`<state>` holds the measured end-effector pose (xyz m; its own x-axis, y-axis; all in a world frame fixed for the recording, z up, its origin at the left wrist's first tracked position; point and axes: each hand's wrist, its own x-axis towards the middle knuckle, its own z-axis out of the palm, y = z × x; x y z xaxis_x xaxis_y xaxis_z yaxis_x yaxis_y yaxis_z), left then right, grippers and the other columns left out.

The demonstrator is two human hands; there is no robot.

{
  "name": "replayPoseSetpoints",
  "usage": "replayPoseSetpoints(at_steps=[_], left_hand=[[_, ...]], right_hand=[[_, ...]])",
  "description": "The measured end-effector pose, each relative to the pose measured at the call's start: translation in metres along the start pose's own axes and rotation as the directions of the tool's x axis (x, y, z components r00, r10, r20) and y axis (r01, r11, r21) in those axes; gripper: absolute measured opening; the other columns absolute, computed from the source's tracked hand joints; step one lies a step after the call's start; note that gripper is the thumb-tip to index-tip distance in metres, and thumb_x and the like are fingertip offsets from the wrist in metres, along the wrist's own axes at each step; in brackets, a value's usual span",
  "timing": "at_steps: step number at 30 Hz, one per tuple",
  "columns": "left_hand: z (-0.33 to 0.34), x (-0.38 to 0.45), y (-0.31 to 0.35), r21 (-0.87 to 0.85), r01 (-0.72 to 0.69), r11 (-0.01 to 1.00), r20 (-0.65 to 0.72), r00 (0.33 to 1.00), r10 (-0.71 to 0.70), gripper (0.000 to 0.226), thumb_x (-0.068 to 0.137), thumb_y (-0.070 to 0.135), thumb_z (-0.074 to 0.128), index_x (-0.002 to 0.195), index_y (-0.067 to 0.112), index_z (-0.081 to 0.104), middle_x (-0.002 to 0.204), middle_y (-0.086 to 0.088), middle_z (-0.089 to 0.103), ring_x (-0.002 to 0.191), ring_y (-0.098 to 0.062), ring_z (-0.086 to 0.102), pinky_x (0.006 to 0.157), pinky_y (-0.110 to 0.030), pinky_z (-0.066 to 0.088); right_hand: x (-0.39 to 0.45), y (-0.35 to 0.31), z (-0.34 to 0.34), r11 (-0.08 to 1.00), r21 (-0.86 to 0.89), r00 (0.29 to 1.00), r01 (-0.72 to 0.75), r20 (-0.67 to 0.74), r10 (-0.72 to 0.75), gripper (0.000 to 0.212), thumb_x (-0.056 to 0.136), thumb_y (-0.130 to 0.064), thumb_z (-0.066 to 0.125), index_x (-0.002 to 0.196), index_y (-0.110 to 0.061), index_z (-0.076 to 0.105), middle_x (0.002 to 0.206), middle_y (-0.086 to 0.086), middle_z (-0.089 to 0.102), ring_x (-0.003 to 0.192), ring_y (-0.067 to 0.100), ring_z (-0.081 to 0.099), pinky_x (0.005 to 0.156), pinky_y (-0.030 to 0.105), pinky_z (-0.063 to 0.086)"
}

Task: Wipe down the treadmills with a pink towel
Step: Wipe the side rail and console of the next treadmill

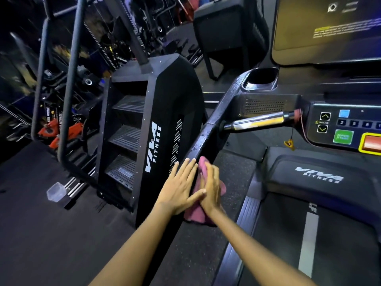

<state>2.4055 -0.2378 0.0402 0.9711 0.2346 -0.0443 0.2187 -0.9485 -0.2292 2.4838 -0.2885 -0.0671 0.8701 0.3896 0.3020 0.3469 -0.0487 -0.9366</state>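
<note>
On the treadmill's left handrail [208, 137], below the silver grip bar [257, 121], the pink towel [206, 203] lay draped. The right hand [212, 188] pressed it flat, fingers straight. The left hand [181, 188] (fingers also straight) rested on the rail's outer side, touching the right hand.

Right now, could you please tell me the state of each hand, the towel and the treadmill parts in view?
Left hand: fingers straight, flat on the handrail and towel edge.
Right hand: fingers straight, pressing the towel.
Crumpled pink towel: draped over the rail under both hands.
Black treadmill side handrail: glossy, speckled above the towel.
Treadmill display screen: lit, text blurred.
Black oval cup holder: looks empty.
</note>
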Motion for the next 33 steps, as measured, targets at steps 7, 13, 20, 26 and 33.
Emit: replayPoseSetpoints(at_steps=[7, 13, 20, 26, 33], left_hand=[[0.015, 0.01, -0.012, -0.153, -0.024, 0.988, -0.069, 0.998, 0.014, 0.088, 0.086, 0.071, 0.004, 0.149, 0.011, 0.018, 0.157, 0.0, 0.01, 0.144, -0.012, -0.003, 0.116, -0.028, -0.006], [0.021, 0.012, -0.014, -0.123, -0.012, 0.992, -0.121, 0.993, -0.003, 0.061, 0.096, 0.042, 0.031, 0.144, 0.005, 0.031, 0.151, -0.008, 0.032, 0.141, -0.023, 0.025, 0.114, -0.032, 0.008], [0.022, 0.011, -0.01, -0.01, 0.008, 1.0, -0.176, 0.984, -0.01, 0.054, 0.091, 0.029, 0.038, 0.14, 0.004, 0.04, 0.146, -0.009, 0.04, 0.135, -0.025, 0.038, 0.112, -0.036, 0.019], [0.023, 0.01, -0.011, 0.049, 0.025, 0.999, -0.181, 0.983, -0.016, 0.054, 0.091, 0.029, 0.038, 0.139, 0.006, 0.041, 0.145, -0.008, 0.042, 0.134, -0.024, 0.039, 0.111, -0.037, 0.02], [0.02, 0.01, -0.009, 0.066, 0.033, 0.997, -0.166, 0.986, -0.022, 0.054, 0.088, 0.024, 0.037, 0.14, 0.008, 0.039, 0.144, -0.008, 0.044, 0.132, -0.024, 0.041, 0.111, -0.038, 0.02]], right_hand=[[0.013, 0.027, 0.003, 0.986, 0.028, 0.985, -0.163, -0.049, 0.164, 0.034, 0.098, -0.021, 0.042, 0.127, -0.007, 0.051, 0.115, 0.015, 0.052, 0.098, 0.023, 0.056, 0.077, 0.014, 0.036], [0.045, 0.002, -0.004, 0.999, 0.014, 0.98, -0.03, -0.197, 0.032, 0.027, 0.088, 0.001, 0.054, 0.115, -0.003, 0.058, 0.104, 0.009, 0.057, 0.091, 0.005, 0.051, 0.077, 0.003, 0.033], [0.025, 0.029, 0.002, 0.984, 0.025, 0.977, -0.174, -0.122, 0.176, 0.03, 0.09, -0.014, 0.043, 0.111, 0.002, 0.056, 0.103, 0.016, 0.054, 0.088, 0.026, 0.058, 0.063, 0.013, 0.028], [0.063, 0.005, -0.009, 0.992, 0.013, 0.967, -0.123, -0.223, 0.123, 0.031, 0.084, 0.006, 0.05, 0.113, -0.002, 0.061, 0.101, 0.006, 0.056, 0.092, 0.008, 0.052, 0.07, 0.002, 0.03], [0.036, 0.025, -0.002, 0.989, -0.003, 0.976, -0.145, -0.163, 0.142, 0.021, 0.087, 0.007, 0.053, 0.107, 0.005, 0.059, 0.103, 0.018, 0.056, 0.09, 0.024, 0.057, 0.068, 0.009, 0.03]])
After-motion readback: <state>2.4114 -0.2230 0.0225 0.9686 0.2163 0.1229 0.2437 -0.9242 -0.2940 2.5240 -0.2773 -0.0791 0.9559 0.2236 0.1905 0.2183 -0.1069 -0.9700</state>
